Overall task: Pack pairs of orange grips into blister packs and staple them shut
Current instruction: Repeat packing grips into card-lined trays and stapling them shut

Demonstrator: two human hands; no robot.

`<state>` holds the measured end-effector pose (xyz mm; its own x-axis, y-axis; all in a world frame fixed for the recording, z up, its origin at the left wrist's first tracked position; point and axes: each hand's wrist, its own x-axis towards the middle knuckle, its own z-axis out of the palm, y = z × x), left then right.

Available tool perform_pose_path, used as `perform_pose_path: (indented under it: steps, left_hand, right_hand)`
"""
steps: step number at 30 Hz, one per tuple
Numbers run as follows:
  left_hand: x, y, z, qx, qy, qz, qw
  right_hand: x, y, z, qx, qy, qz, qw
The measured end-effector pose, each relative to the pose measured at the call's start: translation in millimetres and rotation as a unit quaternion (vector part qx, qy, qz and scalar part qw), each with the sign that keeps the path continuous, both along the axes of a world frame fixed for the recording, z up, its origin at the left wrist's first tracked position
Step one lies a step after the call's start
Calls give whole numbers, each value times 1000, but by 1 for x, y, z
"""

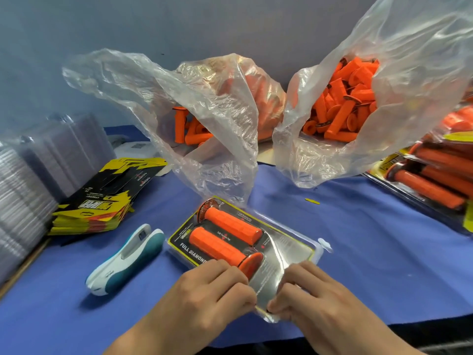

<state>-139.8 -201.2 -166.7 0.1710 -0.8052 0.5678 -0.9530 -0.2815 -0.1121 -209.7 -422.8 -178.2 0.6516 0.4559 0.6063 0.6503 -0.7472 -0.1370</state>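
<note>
Orange grips (231, 226), two of them, lie side by side inside a clear blister pack (294, 248), over a black and yellow printed card that reads "FULL DIAMOND". The pack lies flat on the blue surface (371, 239) directly in front of me. The farther grip has its flanged end at the upper left, and the nearer grip has its flange at the lower right, just beside my left hand (204, 290). Both my hands are at the near corner of the pack. My left hand and my right hand (314, 295) have their fingers (238, 290) curled, pinching the pack's clear edge, and the fingertips of the two hands almost meet. A white and teal stapler (125, 260) lies on the surface just left of the pack, apart from both hands. Farther left is a stack of black and yellow cards (102, 201), with stacks of empty clear shells (25, 188) beyond it. Behind the pack stand two open plastic bags, a left bag (204, 111) and a right bag (409, 73), both holding loose grips (343, 103). At the far right edge lies a pile of filled packs (435, 175).
</note>
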Motion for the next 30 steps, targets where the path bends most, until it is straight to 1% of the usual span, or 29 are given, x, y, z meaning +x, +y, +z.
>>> perform_pose_path:
  steps: [5,8,12,15,16,19,23,26,30]
  left_hand:
    - [7,0,-11,-13,5,-16,1000]
    - [16,8,-11,-12,23,14,1000]
    - [28,17,-11,28,6,41,999]
    - [40,28,-8,36,-5,80,996]
    - [45,33,-6,37,-11,92,995]
    - [57,42,-2,43,-29,115,992]
    - [66,47,-5,48,-45,140,988]
    - [70,48,-6,48,-49,155,985]
    - [74,52,-7,43,-38,210,976]
  right_hand:
    - [-3,-9,-2,1,52,18,999]
    - [-3,-21,-1,38,78,28,996]
    - [-2,-32,-4,55,113,41,991]
    - [-2,-42,-8,80,127,39,988]
    - [-2,-44,-9,73,126,30,989]
    - [3,-48,-9,15,84,-16,996]
    - [8,-43,-9,-36,45,-52,997]
    - [11,-39,-10,-62,14,-60,996]
    - [16,-40,-12,-76,11,-73,994]
